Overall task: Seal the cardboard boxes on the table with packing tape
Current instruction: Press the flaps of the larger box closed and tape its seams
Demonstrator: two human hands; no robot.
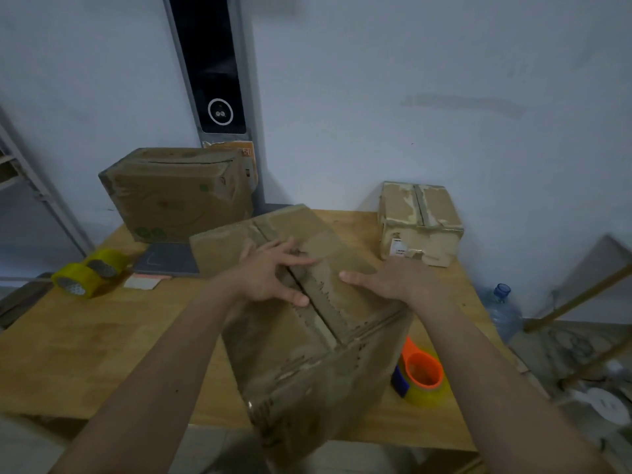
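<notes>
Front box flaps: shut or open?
Shut. Both top flaps of the front box meet at the centre seam, with the left hand and right hand flat on them.

Pale bluish wall [410,80], wooden table [85,336], dark panel [212,63] on wall, dim light

No print is legible: the white label [398,248] on the small box [420,224] and the orange card [239,150] behind the large box [178,196] are blurred.

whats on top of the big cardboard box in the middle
Both hands rest flat on the large brown cardboard box: left hand over the centre seam, right hand on the right flap. The seam under the left palm is hidden.
</notes>
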